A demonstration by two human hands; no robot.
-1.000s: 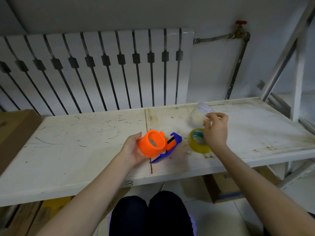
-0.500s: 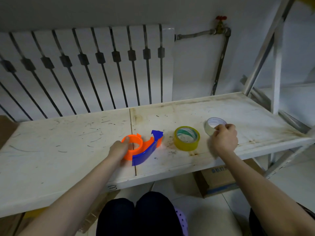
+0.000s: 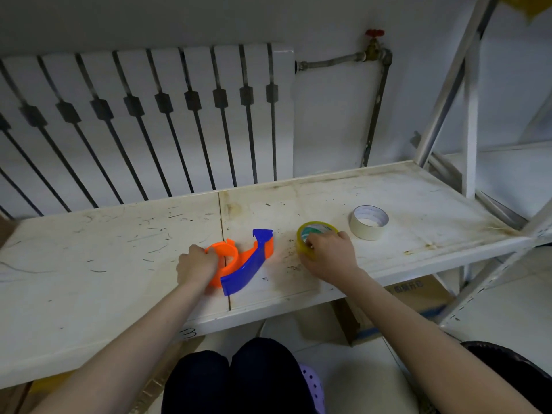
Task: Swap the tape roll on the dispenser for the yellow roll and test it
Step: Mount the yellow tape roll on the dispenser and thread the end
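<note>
The orange and blue tape dispenser (image 3: 245, 261) lies flat on the white shelf board (image 3: 119, 264), its hub bare of tape. My left hand (image 3: 197, 264) is closed over its orange ring at the left end. The yellow roll (image 3: 313, 231) lies flat just right of the dispenser, and my right hand (image 3: 328, 255) grips its near edge, covering the front half. A white roll (image 3: 369, 222) lies flat further right, apart from both hands.
A radiator (image 3: 149, 124) stands behind the shelf board, with a pipe and red valve (image 3: 375, 34) to its right. Metal rack posts (image 3: 469, 115) rise at the right. A cardboard box (image 3: 412, 297) sits under the shelf. My knees (image 3: 239, 375) are below the front edge.
My right hand set the white roll down on the right, let go of it and moved left onto the yellow roll. My left hand laid the dispenser flat and stays on it.
</note>
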